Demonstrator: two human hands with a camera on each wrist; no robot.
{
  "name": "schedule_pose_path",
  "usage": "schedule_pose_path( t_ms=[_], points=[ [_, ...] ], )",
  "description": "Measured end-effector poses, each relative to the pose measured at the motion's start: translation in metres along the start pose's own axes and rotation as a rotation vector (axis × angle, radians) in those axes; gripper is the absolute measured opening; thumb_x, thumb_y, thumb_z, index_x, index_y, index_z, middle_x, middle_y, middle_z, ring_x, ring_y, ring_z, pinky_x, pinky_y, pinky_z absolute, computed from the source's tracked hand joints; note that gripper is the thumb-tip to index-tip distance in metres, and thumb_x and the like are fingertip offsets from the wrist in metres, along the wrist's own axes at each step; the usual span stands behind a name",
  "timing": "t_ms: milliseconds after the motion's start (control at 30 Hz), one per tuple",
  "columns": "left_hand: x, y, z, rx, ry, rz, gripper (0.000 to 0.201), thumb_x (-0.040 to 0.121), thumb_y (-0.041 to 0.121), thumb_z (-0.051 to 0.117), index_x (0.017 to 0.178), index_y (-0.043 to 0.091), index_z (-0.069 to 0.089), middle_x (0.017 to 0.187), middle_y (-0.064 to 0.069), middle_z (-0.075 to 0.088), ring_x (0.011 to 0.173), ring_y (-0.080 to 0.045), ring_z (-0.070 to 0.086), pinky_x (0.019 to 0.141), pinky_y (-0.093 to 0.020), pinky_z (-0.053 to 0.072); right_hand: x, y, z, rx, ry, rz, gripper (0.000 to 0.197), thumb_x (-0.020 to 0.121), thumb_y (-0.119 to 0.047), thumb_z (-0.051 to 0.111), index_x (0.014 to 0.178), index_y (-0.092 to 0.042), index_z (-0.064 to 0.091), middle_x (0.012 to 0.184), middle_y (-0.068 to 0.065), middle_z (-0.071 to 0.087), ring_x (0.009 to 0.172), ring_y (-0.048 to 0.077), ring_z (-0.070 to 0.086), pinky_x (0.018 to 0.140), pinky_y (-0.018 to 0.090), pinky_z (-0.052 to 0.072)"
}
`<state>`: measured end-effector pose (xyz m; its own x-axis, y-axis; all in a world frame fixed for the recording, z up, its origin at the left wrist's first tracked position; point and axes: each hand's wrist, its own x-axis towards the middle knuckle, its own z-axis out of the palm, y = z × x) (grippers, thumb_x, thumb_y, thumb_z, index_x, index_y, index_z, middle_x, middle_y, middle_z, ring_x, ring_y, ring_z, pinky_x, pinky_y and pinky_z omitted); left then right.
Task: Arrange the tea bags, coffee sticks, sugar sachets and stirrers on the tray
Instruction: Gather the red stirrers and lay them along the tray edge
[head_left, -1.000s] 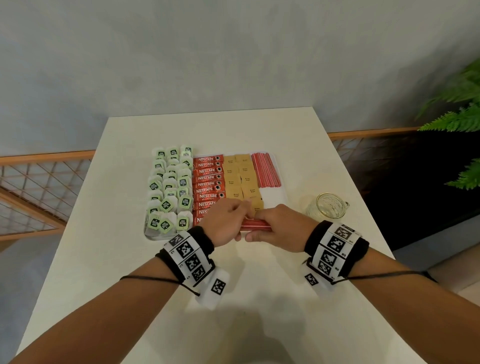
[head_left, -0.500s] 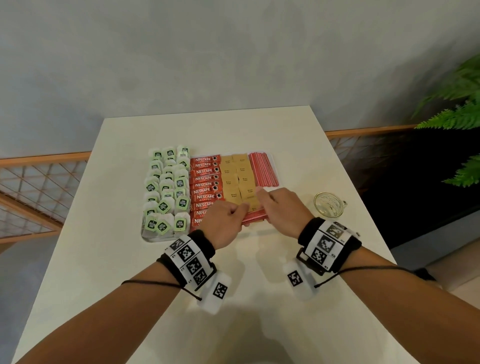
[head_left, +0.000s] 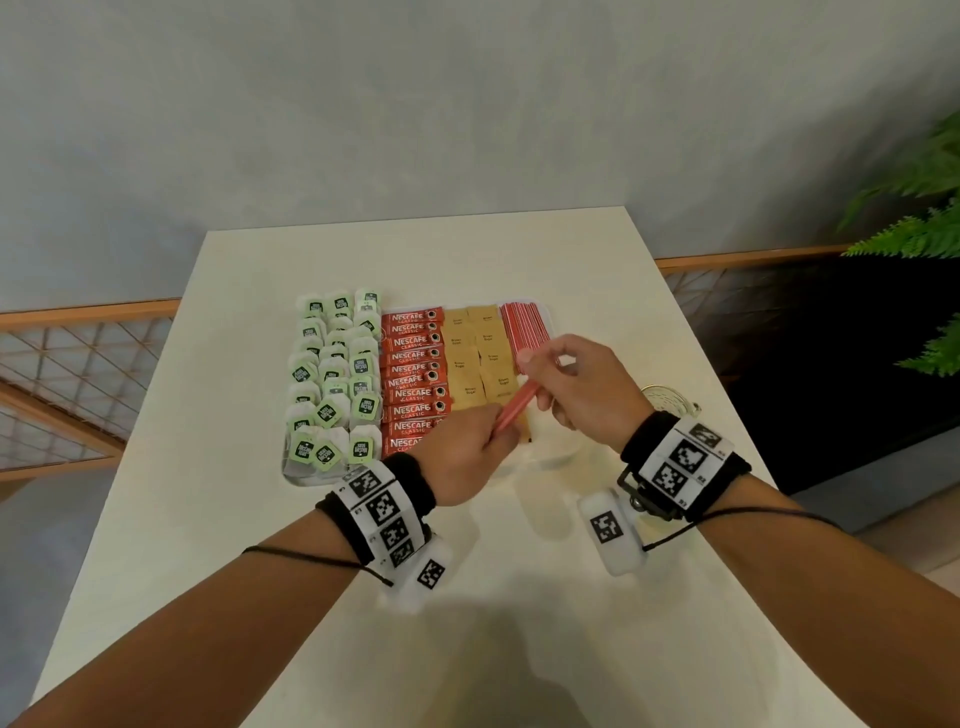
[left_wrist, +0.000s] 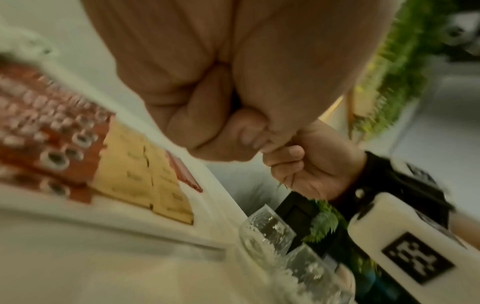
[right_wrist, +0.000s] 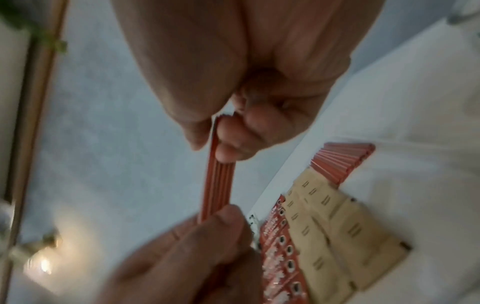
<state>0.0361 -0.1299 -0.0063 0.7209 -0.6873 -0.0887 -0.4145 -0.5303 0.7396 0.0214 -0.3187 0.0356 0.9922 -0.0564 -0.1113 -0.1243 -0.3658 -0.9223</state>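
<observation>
White tabletop (head_left: 597, 270) carries a clear tray (head_left: 291, 470) filled in columns: tea bags (head_left: 335, 379) at the left, then Nescafé coffee sticks (head_left: 413, 371), brown sugar sachets (head_left: 475, 358) and red stirrers (head_left: 524, 330) at the right. Just beside the tray's right end stands a ribbed glass (head_left: 667, 400). Above the tray's near right part, the left hand (head_left: 462, 460) and right hand (head_left: 587, 392) each pinch one end of a small bundle of red stirrers (head_left: 517, 408), tilted between them.

On tray (head_left: 291, 470), left to right: tea bags (head_left: 335, 379), coffee sticks (head_left: 413, 371), sugar sachets (head_left: 480, 358), stirrers (head_left: 527, 330) — far right. Tray sat on table (head_left: 260, 545). Right of tray — glass (head_left: 667, 397). Behind table, wall (head_left: 467, 104).
</observation>
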Motion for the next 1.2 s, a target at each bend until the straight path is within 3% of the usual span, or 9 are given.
schedule_pose_path(
  t_ms=[67,167,267,500,600,733,933,1067,1200],
  points=[
    [0.005,-0.002,0.001,-0.212,0.057,-0.093,0.030,0.107,0.028,0.042,0.079,0.018,0.043,0.060,0.008,0.043,0.047,-0.006,0.035,0.050,-0.027,0.034,0.000,-0.002,-0.004,0.205,-0.063,0.056,0.024,0.096,-0.038,0.067,0.110,-0.019,0.066,0.072,0.003,0.065,0.052,0.015,0.050,0.048,0.026,0.043],
    [0.010,0.006,0.008,-0.464,0.076,-0.153,0.028,0.108,0.026,0.040,0.080,0.020,0.045,0.055,0.011,0.041,0.046,-0.010,0.034,0.046,-0.030,0.031,-0.001,0.005,-0.003,0.132,-0.223,0.071,0.028,0.095,-0.041,0.066,0.086,-0.015,0.068,0.060,-0.005,0.052,0.051,0.013,0.038,0.048,0.024,0.036],
    [0.014,0.021,0.013,-0.534,0.029,-0.143,0.026,0.108,0.021,0.039,0.084,0.021,0.047,0.061,-0.005,0.043,0.047,-0.014,0.037,0.045,-0.029,0.032,0.006,0.008,-0.002,0.035,-0.223,0.101,0.041,0.093,-0.046,0.068,0.068,-0.016,0.057,0.053,-0.007,0.043,0.047,0.013,0.035,0.048,0.026,0.033],
    [0.034,0.023,0.011,-0.394,-0.063,-0.128,0.027,0.107,0.028,0.043,0.086,0.018,0.055,0.076,-0.015,0.071,0.049,-0.015,0.061,0.045,-0.027,0.049,0.031,0.009,-0.014,-0.211,-0.264,0.104,0.060,0.092,-0.044,0.066,0.079,0.013,0.058,0.056,0.009,0.044,0.051,0.021,0.037,0.054,0.035,0.034],
    [0.048,0.018,0.008,-0.243,-0.092,-0.133,0.042,0.104,0.044,0.045,0.086,0.009,0.060,0.079,-0.011,0.073,0.057,-0.023,0.068,0.053,-0.037,0.055,0.047,0.007,-0.020,-0.314,-0.247,0.143,0.050,0.092,-0.042,0.066,0.073,0.004,0.058,0.059,0.011,0.042,0.046,0.018,0.036,0.051,0.032,0.032],
    [0.063,0.002,-0.008,-0.001,-0.037,-0.186,0.045,0.100,0.060,0.039,0.090,0.020,0.058,0.079,0.001,0.068,0.069,-0.016,0.064,0.062,-0.032,0.049,0.068,0.008,-0.028,-0.440,-0.257,0.245,0.038,0.092,-0.038,0.068,0.068,-0.011,0.056,0.050,0.001,0.041,0.038,0.012,0.033,0.046,0.027,0.031],
    [0.079,-0.025,-0.026,0.233,0.003,-0.223,0.006,0.097,0.030,0.057,0.098,0.025,0.059,0.083,0.011,0.059,0.077,-0.012,0.059,0.062,-0.026,0.043,0.085,0.028,-0.010,-0.656,-0.308,0.407,0.040,0.092,-0.037,0.067,0.063,-0.016,0.048,0.054,0.000,0.043,0.043,0.017,0.040,0.050,0.027,0.035],
    [0.091,-0.026,-0.019,0.349,-0.053,-0.217,0.015,0.094,0.031,0.058,0.104,0.019,0.063,0.095,0.003,0.063,0.087,-0.019,0.061,0.068,-0.030,0.049,0.086,0.038,0.004,-0.696,-0.315,0.413,0.034,0.091,-0.030,0.068,0.065,-0.014,0.053,0.058,0.002,0.049,0.049,0.019,0.045,0.052,0.028,0.038],
    [0.098,-0.024,-0.011,0.374,-0.102,-0.191,0.017,0.094,0.029,0.062,0.103,0.016,0.065,0.095,0.000,0.064,0.085,-0.019,0.060,0.064,-0.025,0.041,0.089,0.042,0.008,-0.666,-0.305,0.396,0.028,0.088,-0.026,0.071,0.068,-0.013,0.055,0.061,0.003,0.052,0.051,0.019,0.047,0.050,0.026,0.038]
  ],
)
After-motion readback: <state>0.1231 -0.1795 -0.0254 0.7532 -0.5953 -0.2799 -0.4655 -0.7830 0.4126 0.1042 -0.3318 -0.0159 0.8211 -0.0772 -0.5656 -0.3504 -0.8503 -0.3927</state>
